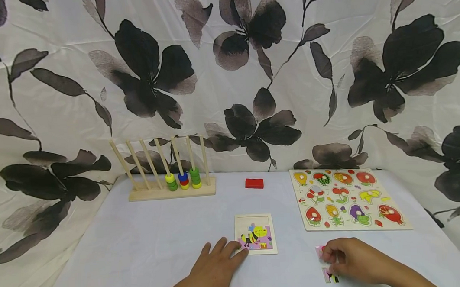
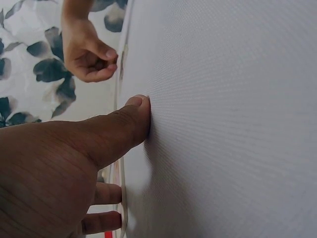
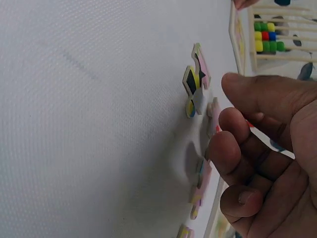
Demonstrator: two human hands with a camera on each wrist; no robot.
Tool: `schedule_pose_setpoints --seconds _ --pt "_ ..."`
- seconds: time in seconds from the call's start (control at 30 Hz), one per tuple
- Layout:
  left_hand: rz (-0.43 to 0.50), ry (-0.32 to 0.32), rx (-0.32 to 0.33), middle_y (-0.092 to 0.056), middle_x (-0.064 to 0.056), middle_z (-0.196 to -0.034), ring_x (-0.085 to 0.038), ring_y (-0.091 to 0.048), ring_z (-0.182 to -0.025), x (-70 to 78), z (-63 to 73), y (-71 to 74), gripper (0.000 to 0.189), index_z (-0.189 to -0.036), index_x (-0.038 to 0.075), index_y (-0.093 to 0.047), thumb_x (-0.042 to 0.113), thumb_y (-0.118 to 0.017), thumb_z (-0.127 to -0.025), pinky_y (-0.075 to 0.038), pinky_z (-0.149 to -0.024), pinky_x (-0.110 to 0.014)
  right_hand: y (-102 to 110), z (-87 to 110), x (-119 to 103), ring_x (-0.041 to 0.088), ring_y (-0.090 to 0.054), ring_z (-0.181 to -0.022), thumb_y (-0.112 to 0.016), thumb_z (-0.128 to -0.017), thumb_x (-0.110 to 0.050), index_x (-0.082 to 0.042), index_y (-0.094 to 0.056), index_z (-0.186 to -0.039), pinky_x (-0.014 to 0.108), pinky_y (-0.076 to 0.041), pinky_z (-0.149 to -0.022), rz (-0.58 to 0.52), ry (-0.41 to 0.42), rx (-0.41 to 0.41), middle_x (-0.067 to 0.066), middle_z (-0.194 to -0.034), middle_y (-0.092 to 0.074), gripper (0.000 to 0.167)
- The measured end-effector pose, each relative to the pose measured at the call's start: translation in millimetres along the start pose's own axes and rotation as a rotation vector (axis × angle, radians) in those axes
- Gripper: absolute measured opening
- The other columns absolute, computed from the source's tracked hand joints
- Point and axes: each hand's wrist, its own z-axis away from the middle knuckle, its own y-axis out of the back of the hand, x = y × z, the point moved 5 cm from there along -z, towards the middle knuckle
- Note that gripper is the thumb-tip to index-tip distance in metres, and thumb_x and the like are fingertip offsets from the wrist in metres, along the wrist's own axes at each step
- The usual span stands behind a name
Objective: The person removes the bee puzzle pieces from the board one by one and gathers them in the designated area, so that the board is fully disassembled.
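A small square puzzle board [image 1: 254,218] with a pale wooden rim lies in front of me, its lower part filled with a bee picture [image 1: 259,232]. My left hand [image 1: 218,267] rests at its lower left corner, fingers spread and touching the rim. To the right, my right hand [image 1: 357,260] hovers at loose puzzle pieces, fingers loosely bent. In the right wrist view its thumb and fingertips stand apart, with nothing visible between them. A yellow-and-black piece [image 3: 192,79] lies beside the fingers, and pink pieces [image 3: 200,186] lie below it, partly hidden by the hand.
A wooden peg rack [image 1: 172,193] with coloured beads stands at the back left. Behind the puzzle board lies a red block [image 1: 254,183]. A fruit puzzle board [image 1: 350,200] occupies the back right, just beyond my right hand. Floral cloth [image 1: 250,86] hangs behind the table.
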Motion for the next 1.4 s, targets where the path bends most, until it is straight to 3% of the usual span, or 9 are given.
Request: schedule_pose_setpoints --seconds 0.27,0.47,0.73,0.97,1.4 --pt "0.004 0.009 -0.006 -0.045 0.003 -0.151 -0.035 -0.039 -0.141 -0.3 -0.7 -0.2 0.092 -0.151 0.031 -0.051 0.072 -0.077 -0.073 -0.035 -0.106 -0.070 -2.9 1.9 1.0 0.005 -0.051 -0.073 -0.088 -0.080 -0.029 -0.024 -0.067 -0.095 0.025 -0.044 -0.062 0.006 -0.001 -0.012 -0.014 -0.083 -0.057 0.027" --pt "0.005 0.010 -0.003 -0.045 0.003 -0.150 -0.034 -0.039 -0.141 0.0 -0.5 -0.4 0.092 -0.151 0.031 -0.051 0.073 -0.077 -0.073 -0.035 -0.106 -0.070 3.3 -8.3 -8.7 0.004 -0.051 -0.075 -0.084 -0.085 -0.027 -0.024 -0.068 -0.096 0.024 -0.045 -0.064 0.058 0.025 0.077 -0.016 -0.082 -0.057 0.019" --pt "0.001 0.005 0.001 -0.046 0.003 -0.150 -0.034 -0.040 -0.141 0.2 -0.5 -1.2 0.091 -0.150 0.031 -0.051 0.073 -0.077 -0.073 -0.036 -0.106 -0.070 7.0 -37.3 -33.5 0.004 -0.051 -0.074 -0.081 -0.088 -0.022 -0.021 -0.070 -0.101 0.024 -0.046 -0.064 0.116 0.044 0.179 -0.015 -0.082 -0.056 0.017" --pt "-0.001 0.008 -0.001 -0.046 0.003 -0.149 -0.034 -0.040 -0.140 0.2 -1.9 -2.0 0.091 -0.149 0.032 -0.052 0.073 -0.077 -0.073 -0.037 -0.105 -0.069 -0.7 -67.1 -55.0 0.006 -0.052 -0.078 -0.082 -0.088 -0.023 -0.021 -0.071 -0.104 0.026 -0.047 -0.068 0.150 0.041 0.206 -0.017 -0.084 -0.056 0.019" --pt "-0.039 -0.013 0.024 -0.050 0.005 -0.143 -0.029 -0.044 -0.133 -0.1 -3.5 2.9 0.092 -0.146 0.031 -0.053 0.076 -0.077 -0.070 -0.041 -0.101 -0.067 -17.1 -112.5 -89.9 0.012 -0.056 -0.092 -0.079 -0.089 -0.018 -0.015 -0.073 -0.108 0.034 -0.052 -0.081 0.227 0.163 0.225 -0.012 -0.089 -0.061 0.020"
